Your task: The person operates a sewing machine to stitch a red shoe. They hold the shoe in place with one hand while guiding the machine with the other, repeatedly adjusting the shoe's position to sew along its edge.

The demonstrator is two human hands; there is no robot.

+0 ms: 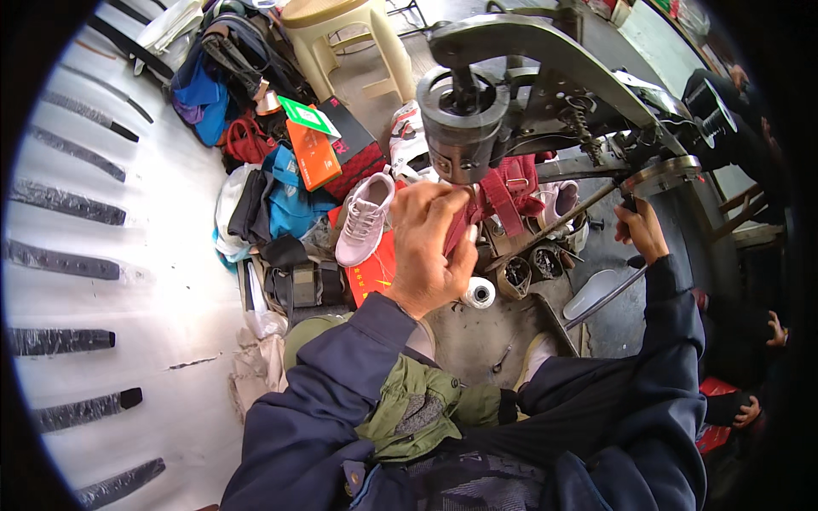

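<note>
A dark metal hand-cranked sewing machine (545, 47) reaches in from the upper right, its round head (463, 123) above the middle of the view. Under that head lies a dark red fabric item with straps and a buckle (509, 200); its full shape is hidden. My left hand (433, 243) grips its near left edge, fingers bent and thumb pressing on the fabric, close below the machine head. To the right, my right hand (645, 232) is closed around the short dark handle (629, 204) at the rim of the machine's metal wheel (669, 175).
Left of the machine are a pale pink sneaker (366, 220), shoe box (351, 140), bags (294, 200) and a beige stool (345, 38). A white thread spool (480, 293) and small containers (515, 274) sit below. Other people's hands (776, 329) show at the right edge.
</note>
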